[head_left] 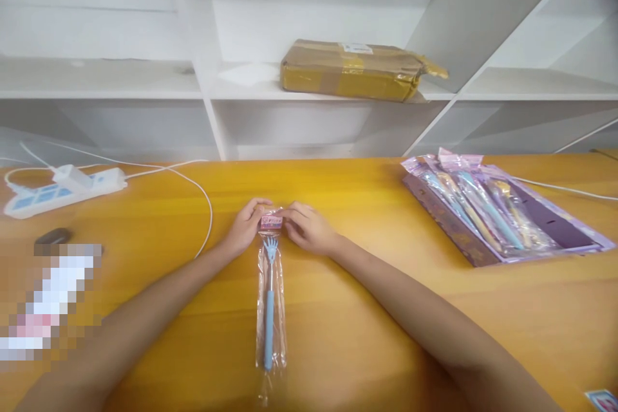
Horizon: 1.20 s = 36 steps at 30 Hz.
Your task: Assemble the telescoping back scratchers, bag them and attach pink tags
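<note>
A light-blue back scratcher (269,328) with a hand-shaped head lies in a clear plastic bag on the table, its handle toward me. At the bag's top sits a small pink printed label (271,223). My left hand (246,226) has its fingers closed at the left edge of this top end. Opposite it, my right hand (309,226) grips the right upper corner with thumb and fingers drawn together. The exact fingertip contact is too small to make out.
An open purple box (439,222) at the right holds several bagged back scratchers. On the left are a white power strip (67,190), its cables, a dark small object (53,236) and a pixelated patch. Behind, white shelves carry a taped cardboard box (352,71).
</note>
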Each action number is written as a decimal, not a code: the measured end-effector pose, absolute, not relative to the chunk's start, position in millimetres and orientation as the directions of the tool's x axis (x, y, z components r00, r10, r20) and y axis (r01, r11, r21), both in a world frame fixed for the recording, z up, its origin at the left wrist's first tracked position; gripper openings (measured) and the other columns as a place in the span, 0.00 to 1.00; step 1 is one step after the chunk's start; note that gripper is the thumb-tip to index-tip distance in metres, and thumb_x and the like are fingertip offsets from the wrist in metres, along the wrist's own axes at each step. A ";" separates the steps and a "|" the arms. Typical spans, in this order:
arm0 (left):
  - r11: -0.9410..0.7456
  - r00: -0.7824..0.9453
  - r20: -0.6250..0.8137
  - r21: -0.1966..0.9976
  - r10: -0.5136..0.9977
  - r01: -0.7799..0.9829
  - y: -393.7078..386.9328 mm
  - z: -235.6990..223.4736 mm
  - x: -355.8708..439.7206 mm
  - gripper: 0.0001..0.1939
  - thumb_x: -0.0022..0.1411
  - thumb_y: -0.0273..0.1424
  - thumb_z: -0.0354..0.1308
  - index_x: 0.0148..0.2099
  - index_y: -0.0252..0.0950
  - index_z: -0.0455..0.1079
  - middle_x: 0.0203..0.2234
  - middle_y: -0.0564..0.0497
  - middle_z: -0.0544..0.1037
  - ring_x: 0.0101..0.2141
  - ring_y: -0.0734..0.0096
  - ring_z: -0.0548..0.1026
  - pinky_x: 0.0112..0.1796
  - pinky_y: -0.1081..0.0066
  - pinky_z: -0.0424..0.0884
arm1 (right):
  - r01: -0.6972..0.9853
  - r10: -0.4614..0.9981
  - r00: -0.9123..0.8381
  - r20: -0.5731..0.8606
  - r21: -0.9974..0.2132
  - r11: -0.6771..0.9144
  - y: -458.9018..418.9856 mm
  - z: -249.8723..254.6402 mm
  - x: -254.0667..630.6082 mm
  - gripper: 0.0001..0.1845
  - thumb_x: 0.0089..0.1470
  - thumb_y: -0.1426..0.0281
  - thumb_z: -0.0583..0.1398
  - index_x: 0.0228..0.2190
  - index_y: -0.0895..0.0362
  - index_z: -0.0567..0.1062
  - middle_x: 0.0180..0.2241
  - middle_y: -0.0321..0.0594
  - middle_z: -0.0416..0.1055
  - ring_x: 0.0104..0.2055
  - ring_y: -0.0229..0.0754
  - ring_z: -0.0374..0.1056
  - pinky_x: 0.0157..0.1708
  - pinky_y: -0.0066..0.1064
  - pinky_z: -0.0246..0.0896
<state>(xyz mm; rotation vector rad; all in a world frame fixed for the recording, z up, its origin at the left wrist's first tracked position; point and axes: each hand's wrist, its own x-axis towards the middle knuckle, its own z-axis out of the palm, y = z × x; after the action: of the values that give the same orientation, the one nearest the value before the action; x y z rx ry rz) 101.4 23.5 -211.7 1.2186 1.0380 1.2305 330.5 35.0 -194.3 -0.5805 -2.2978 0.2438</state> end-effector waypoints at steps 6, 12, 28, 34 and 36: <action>-0.048 0.112 0.060 0.993 0.992 -0.104 23.0 -211.7 101.1 0.18 0.70 0.46 0.61 0.52 0.38 0.75 0.44 0.46 0.83 0.46 0.60 0.81 0.49 0.64 0.75 | 0.350 0.469 -0.667 0.579 -0.313 0.883 35.1 -196.8 330.4 0.22 0.68 0.75 0.56 0.60 0.51 0.71 0.43 0.44 0.73 0.43 0.46 0.71 0.45 0.39 0.68; -0.036 0.126 0.048 0.995 0.991 -0.095 22.4 -210.2 101.0 0.18 0.70 0.46 0.61 0.53 0.38 0.75 0.44 0.46 0.83 0.46 0.60 0.80 0.48 0.64 0.75 | 0.357 0.491 -0.687 0.536 -0.339 0.870 33.6 -197.0 329.7 0.25 0.67 0.76 0.57 0.63 0.52 0.69 0.45 0.45 0.77 0.43 0.46 0.73 0.46 0.40 0.70; -0.011 0.218 0.037 0.993 0.975 -0.119 19.5 -204.1 101.4 0.22 0.70 0.50 0.61 0.54 0.38 0.73 0.50 0.42 0.84 0.51 0.56 0.82 0.51 0.62 0.76 | 0.409 0.701 -0.472 0.534 -0.572 0.711 34.6 -205.0 330.2 0.21 0.70 0.68 0.59 0.62 0.52 0.68 0.36 0.37 0.76 0.30 0.40 0.70 0.33 0.32 0.67; 0.009 0.291 0.035 0.989 0.956 -0.147 16.0 -199.1 103.0 0.24 0.71 0.52 0.61 0.56 0.39 0.71 0.51 0.39 0.85 0.52 0.54 0.83 0.51 0.59 0.77 | 0.343 0.697 -0.472 0.540 -0.616 0.709 41.2 -207.2 331.8 0.15 0.68 0.63 0.65 0.53 0.52 0.75 0.46 0.43 0.71 0.32 0.38 0.67 0.34 0.33 0.69; 0.031 0.296 0.015 0.988 0.955 -0.150 15.6 -199.1 103.0 0.25 0.70 0.53 0.60 0.56 0.39 0.71 0.50 0.39 0.85 0.49 0.55 0.84 0.49 0.60 0.77 | 0.315 0.667 -0.474 0.575 -0.596 0.738 41.7 -206.3 332.3 0.08 0.69 0.64 0.64 0.48 0.52 0.77 0.44 0.43 0.72 0.35 0.40 0.68 0.35 0.33 0.69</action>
<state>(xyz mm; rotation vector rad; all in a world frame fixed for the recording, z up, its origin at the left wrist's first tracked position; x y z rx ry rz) 103.0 15.6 -199.1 1.2186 0.8820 1.0491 332.3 41.7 -206.3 -0.7395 -2.0873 0.5250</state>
